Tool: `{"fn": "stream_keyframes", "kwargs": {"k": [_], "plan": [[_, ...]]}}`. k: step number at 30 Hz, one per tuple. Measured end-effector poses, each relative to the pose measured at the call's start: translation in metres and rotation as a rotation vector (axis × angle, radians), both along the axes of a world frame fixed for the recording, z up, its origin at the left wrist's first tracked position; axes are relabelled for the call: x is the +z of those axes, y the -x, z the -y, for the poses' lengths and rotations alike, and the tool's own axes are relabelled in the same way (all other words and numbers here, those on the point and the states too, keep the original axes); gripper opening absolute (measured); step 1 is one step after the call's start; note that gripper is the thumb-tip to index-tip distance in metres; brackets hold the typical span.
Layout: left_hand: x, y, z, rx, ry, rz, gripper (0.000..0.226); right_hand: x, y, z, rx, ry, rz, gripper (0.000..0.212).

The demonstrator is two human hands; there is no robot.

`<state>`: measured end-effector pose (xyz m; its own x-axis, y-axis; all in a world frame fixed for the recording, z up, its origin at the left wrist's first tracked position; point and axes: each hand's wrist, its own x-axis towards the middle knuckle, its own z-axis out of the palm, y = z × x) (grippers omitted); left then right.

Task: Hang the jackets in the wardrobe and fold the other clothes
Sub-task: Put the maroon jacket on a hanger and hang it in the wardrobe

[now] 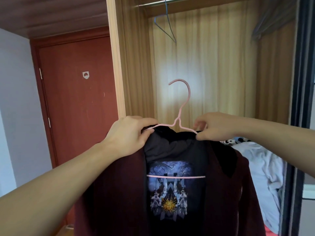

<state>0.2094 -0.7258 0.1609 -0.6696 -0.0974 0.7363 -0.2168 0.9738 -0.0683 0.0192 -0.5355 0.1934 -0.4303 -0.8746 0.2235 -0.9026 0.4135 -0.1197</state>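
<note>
A dark maroon jacket (119, 193) was held up closest to the camera, draped open over a pink hanger (180, 106) whose lower bar crossed a printed black lining panel (167, 189). The jacket's left shoulder was gripped, together with the hanger's arm, by the left hand (129, 135), whose fingers were curled over the fabric with the thumb pressed beneath. The hanger's other arm was pinched at the collar by the right hand (214, 126), its fingertips closed on the wire and the dark cloth. The hanger's hook was seen standing upright between and above the two hands, apart from the wardrobe rail (170, 1). On that rail, higher up, a blue wire hanger (166, 26) was hung, and a grey garment (271, 19) was hung at the right. Behind the jacket the wooden wardrobe interior (213, 65) was seen. To the left a reddish door (76, 99) was shut, and to the right rumpled white bedding (262, 167) was seen.
</note>
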Motion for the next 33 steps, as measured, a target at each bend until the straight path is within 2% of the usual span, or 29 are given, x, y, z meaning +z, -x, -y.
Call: {"fn": "stream_keyframes", "kwargs": {"k": [4, 7, 11, 14, 22, 25, 28, 30, 33], "plan": [[0.000, 0.009, 0.007, -0.027, -0.023, -0.003, 0.025, 0.005, -0.015, 0.019, 0.195, 0.204, 0.318, 0.015], [0.000, 0.012, 0.011, -0.067, -0.028, -0.002, 0.027, 0.008, -0.027, 0.034, 0.187, 0.235, 0.514, 0.025], [0.007, 0.004, 0.027, -0.197, -0.167, 0.123, 0.041, 0.011, -0.027, 0.035, 0.164, 0.139, 0.507, 0.028], [0.005, -0.002, 0.041, -0.204, -0.277, 0.200, 0.048, 0.014, -0.027, 0.036, 0.175, 0.144, 0.553, 0.025], [-0.001, 0.007, 0.052, -0.213, -0.344, 0.298, 0.043, 0.025, -0.019, 0.023, 0.134, 0.131, 0.512, 0.025], [-0.001, 0.019, 0.053, -0.184, -0.316, 0.336, 0.039, 0.027, -0.015, 0.017, 0.118, 0.158, 0.544, 0.026], [0.002, 0.046, 0.041, -0.128, -0.096, 0.218, 0.047, 0.030, -0.012, 0.015, 0.100, 0.255, 0.563, 0.025], [0.008, 0.069, 0.025, -0.171, -0.023, 0.156, 0.040, 0.033, -0.010, 0.013, 0.106, 0.318, 0.554, 0.024], [0.020, 0.096, 0.013, -0.281, -0.043, 0.094, 0.028, 0.037, -0.004, 0.000, 0.125, 0.384, 0.481, 0.023]]}}
